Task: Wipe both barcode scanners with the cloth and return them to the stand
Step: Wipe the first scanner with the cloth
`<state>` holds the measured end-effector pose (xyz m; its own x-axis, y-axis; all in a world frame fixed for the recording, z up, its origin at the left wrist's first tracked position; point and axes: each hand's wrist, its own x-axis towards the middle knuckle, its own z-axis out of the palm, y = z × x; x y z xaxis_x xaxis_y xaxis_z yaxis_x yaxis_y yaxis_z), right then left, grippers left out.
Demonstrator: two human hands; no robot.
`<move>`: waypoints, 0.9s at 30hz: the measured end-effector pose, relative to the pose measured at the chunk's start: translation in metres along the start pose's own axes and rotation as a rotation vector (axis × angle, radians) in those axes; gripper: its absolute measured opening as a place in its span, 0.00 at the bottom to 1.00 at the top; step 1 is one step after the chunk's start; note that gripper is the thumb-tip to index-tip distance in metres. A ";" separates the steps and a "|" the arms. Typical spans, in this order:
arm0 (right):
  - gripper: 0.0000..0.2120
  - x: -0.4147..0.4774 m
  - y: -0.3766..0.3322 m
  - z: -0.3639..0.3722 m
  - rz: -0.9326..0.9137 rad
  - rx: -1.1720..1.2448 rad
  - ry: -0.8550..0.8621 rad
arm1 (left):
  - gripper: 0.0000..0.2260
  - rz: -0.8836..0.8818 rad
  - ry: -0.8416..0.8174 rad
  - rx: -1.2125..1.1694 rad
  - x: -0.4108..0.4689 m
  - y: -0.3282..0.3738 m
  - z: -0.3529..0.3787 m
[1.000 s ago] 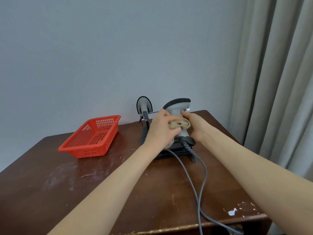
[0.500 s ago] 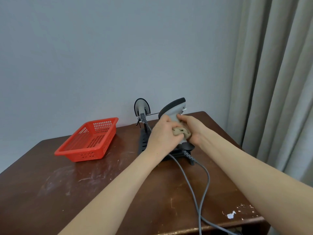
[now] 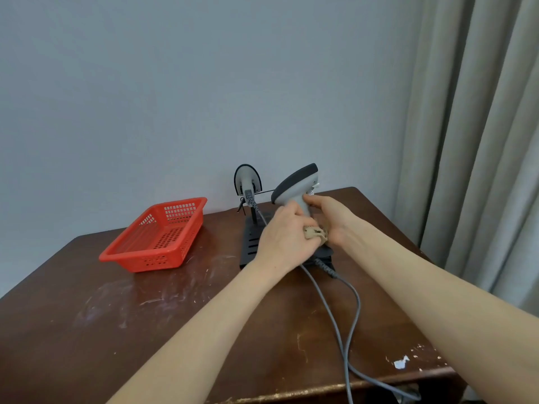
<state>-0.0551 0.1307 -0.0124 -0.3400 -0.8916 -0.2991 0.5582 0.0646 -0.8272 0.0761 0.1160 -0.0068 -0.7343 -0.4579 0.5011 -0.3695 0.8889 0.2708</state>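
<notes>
A grey barcode scanner (image 3: 294, 186) with a dark top is held upright and tilted above the black stand (image 3: 251, 243). My right hand (image 3: 329, 218) grips its handle from the right. My left hand (image 3: 287, 236) holds a crumpled beige cloth (image 3: 315, 232) against the lower handle. A second scanner (image 3: 247, 180) rests in the stand's cradle behind, facing the wall. Grey cables (image 3: 338, 316) run from both scanners toward the table's front edge.
A red plastic basket (image 3: 157, 234) sits on the brown wooden table (image 3: 145, 330) at the left, with nothing visible in it. A grey wall stands close behind. Beige curtains (image 3: 481, 141) hang at the right, past the table's edge.
The scanner's head has tilted up to the right. My left hand with the cloth has slid down the handle toward its base.
</notes>
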 end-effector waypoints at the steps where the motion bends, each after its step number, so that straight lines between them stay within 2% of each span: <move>1: 0.10 0.000 0.001 0.000 -0.002 0.025 -0.023 | 0.08 -0.001 0.021 -0.003 0.003 -0.003 -0.003; 6: 0.16 -0.001 0.000 0.003 -0.052 0.069 -0.062 | 0.12 -0.133 0.192 -0.155 0.017 -0.019 -0.015; 12: 0.09 0.000 0.001 -0.002 0.000 0.071 -0.007 | 0.09 0.057 0.042 -0.086 -0.009 -0.006 0.005; 17: 0.14 -0.002 0.000 0.002 -0.039 0.022 -0.079 | 0.15 -0.102 0.183 -0.133 0.017 -0.018 -0.013; 19: 0.15 -0.003 0.000 0.001 -0.058 0.019 -0.083 | 0.16 -0.114 0.202 -0.136 0.016 -0.015 -0.012; 24: 0.12 -0.007 0.003 -0.006 -0.026 0.002 -0.033 | 0.10 -0.054 0.000 -0.068 -0.001 0.000 -0.005; 25: 0.13 -0.008 0.004 -0.005 -0.028 -0.024 -0.039 | 0.09 -0.081 0.022 -0.059 0.002 -0.002 -0.009; 27: 0.14 -0.008 0.004 -0.004 -0.053 -0.063 -0.055 | 0.09 -0.172 0.171 -0.116 0.011 -0.008 -0.022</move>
<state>-0.0527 0.1398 -0.0150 -0.3243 -0.9178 -0.2290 0.4909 0.0436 -0.8701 0.0837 0.1038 0.0151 -0.5559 -0.6069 0.5680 -0.4055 0.7945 0.4520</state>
